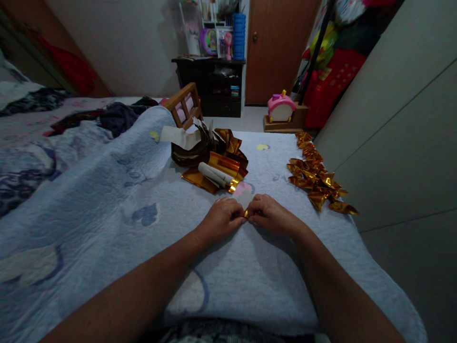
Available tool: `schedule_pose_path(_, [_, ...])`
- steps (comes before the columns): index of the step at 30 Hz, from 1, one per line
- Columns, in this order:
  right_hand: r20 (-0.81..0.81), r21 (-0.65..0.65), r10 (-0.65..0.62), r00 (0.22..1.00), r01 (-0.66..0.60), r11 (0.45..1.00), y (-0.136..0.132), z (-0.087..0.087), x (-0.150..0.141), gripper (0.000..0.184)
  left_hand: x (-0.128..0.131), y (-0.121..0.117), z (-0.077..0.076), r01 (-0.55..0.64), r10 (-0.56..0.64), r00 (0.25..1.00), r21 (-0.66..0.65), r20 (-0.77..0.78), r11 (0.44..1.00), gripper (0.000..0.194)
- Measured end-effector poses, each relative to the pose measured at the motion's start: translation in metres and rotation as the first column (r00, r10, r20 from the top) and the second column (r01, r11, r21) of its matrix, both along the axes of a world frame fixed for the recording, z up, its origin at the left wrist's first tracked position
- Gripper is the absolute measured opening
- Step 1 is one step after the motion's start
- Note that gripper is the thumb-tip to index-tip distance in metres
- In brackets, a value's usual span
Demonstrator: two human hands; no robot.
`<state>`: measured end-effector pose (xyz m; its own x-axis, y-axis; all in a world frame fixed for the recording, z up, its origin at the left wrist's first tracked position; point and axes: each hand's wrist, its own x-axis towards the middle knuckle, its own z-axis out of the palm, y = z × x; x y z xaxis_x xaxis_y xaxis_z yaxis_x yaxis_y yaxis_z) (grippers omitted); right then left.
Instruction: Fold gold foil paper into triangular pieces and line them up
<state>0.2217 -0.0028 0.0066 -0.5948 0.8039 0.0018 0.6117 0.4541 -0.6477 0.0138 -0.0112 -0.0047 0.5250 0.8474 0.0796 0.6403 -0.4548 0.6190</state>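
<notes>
Fingertips of my left hand [224, 216] and my right hand [269, 214] meet over the bedspread, both closed in a pinch on one small piece of gold foil paper [246, 214]. Most of that piece is hidden by the fingers. Just beyond my hands lies a pile of gold foil sheets [226, 164], some curled with their pale backs showing. A rolled white sheet [214, 174] rests on the pile. Over to the right, several folded gold foil pieces [316, 181] with pointed ends are heaped along the bedspread's edge.
The light blue quilted bedspread [150, 257] covers the surface under my arms and bunches up at left. A wooden frame [185, 107] stands behind the pile. A pink-topped toy [281, 108], a dark shelf [210, 85] and a door [278, 52] are farther back. A pale panel [403, 143] borders the right.
</notes>
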Motion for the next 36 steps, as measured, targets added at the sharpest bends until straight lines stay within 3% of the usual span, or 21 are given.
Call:
schedule_pose_path(8, [-0.004,-0.023,0.016,1.000,-0.016,1.000,0.002,-0.003,-0.001,0.013,-0.001,0.001,0.005,0.013,-0.014,0.999,-0.022,-0.031,1.000,0.005])
schedule_pose_path(16, [0.070,0.010,-0.076,0.995,0.075,0.997,0.000,-0.001,-0.008,0.015,-0.002,0.001,0.006,0.003,-0.003,0.999,-0.022,-0.032,1.000,0.011])
schedule_pose_path(36, [0.135,0.051,-0.150,0.979,0.144,0.988,-0.005,0.004,-0.016,0.014,0.001,-0.002,0.007,-0.060,0.059,0.991,-0.006,-0.121,0.998,0.016])
